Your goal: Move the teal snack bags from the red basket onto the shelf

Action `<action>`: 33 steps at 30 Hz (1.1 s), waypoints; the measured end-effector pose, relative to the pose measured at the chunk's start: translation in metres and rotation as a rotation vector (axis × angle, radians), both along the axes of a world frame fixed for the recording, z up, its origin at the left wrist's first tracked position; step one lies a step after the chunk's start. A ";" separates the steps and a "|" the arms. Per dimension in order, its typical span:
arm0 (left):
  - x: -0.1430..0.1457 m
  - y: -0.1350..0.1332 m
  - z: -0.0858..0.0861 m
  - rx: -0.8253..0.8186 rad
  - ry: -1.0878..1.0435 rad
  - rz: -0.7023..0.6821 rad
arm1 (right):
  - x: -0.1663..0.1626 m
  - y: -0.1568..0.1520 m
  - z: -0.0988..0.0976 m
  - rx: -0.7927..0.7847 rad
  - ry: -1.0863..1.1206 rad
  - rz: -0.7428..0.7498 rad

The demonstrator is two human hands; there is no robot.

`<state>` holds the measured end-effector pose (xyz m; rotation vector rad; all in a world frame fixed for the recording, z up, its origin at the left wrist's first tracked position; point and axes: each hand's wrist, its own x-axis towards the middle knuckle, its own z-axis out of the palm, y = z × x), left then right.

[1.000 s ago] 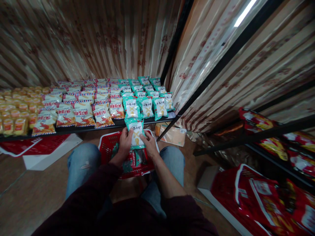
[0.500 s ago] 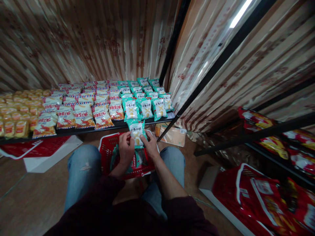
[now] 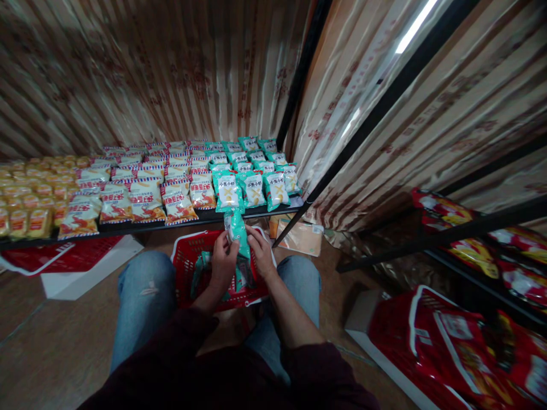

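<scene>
The left hand (image 3: 223, 259) and right hand (image 3: 261, 253) pinch a green bag (image 3: 241, 236) from both sides, probably to steady it, partly edge-on over the far part of the basket (image 3: 180, 256). That sits between the knees (image 3: 147, 276), seemingly for easy reach. Right on the shelf (image 3: 137, 228), matching bags (image 3: 253, 189) face near, apparently showing labels.

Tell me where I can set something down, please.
Bare floor lies left of the left knee, beside the left white box, and between the right knee and right white box. Crowded: the shelf of packets, and above the middle basket, where left hand and right hand hold a green packet.
</scene>
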<state>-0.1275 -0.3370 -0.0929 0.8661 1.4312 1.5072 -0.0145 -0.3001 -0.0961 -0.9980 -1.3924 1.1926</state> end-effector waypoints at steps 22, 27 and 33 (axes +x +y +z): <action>-0.010 0.002 -0.004 -0.078 -0.306 -0.070 | -0.005 0.003 -0.012 0.110 -0.087 -0.116; -0.009 0.000 0.000 -0.084 -0.348 -0.105 | -0.008 0.005 -0.019 0.016 -0.067 -0.180; -0.015 -0.005 0.009 -0.067 -0.305 -0.123 | -0.008 0.003 -0.020 -0.055 -0.115 -0.093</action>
